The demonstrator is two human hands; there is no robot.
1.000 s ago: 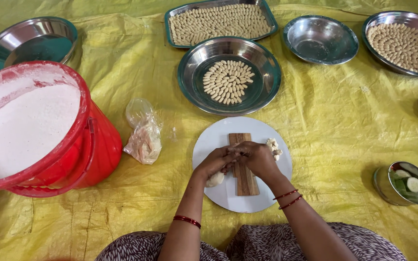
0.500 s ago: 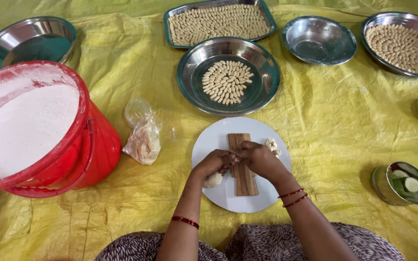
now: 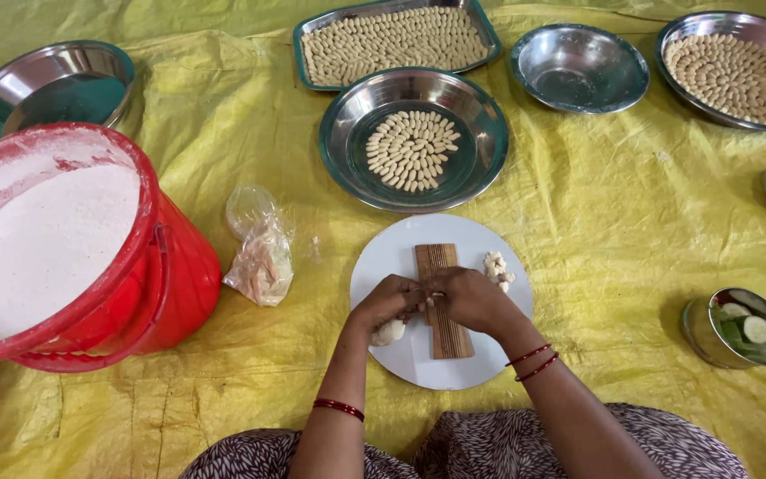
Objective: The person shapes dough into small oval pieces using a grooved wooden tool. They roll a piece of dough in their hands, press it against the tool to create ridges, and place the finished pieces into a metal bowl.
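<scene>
At the far left, a red bucket (image 3: pixel 64 257) filled with white flour is seen, with an empty steel pan (image 3: pixel 50 89) lying behind it on the yellow sheet (image 3: pixel 631 222). Just beside the bucket, a crumpled clear plastic bag (image 3: pixel 261 253) is placed.

At the centre, a white round plate (image 3: pixel 383 257) is set on the sheet, and a ribbed wooden board (image 3: pixel 441 302) is laid lengthwise on it. The left hand (image 3: pixel 387 302) is positioned at the board's left edge, fingers curled inward; a lump of dough (image 3: pixel 389 333) is located under its heel, on the plate. The right hand (image 3: pixel 472 300) is placed over the middle of the board, fingers bent and pressed toward those of the left hand. Whether a piece is pinched between the fingertips cannot be determined. A few small dough bits (image 3: pixel 496 266) are found on the plate just right of the board.

Behind the plate, a round steel dish (image 3: pixel 414 137) holding shaped dough pieces is located; beyond it, a rectangular tray (image 3: pixel 396 40) is packed with more.

Further right, an empty steel bowl (image 3: pixel 578 66) and a filled round pan (image 3: pixel 738 71) are seen. At the right edge, a small steel tin (image 3: pixel 738 328) containing cucumber slices is placed.
</scene>
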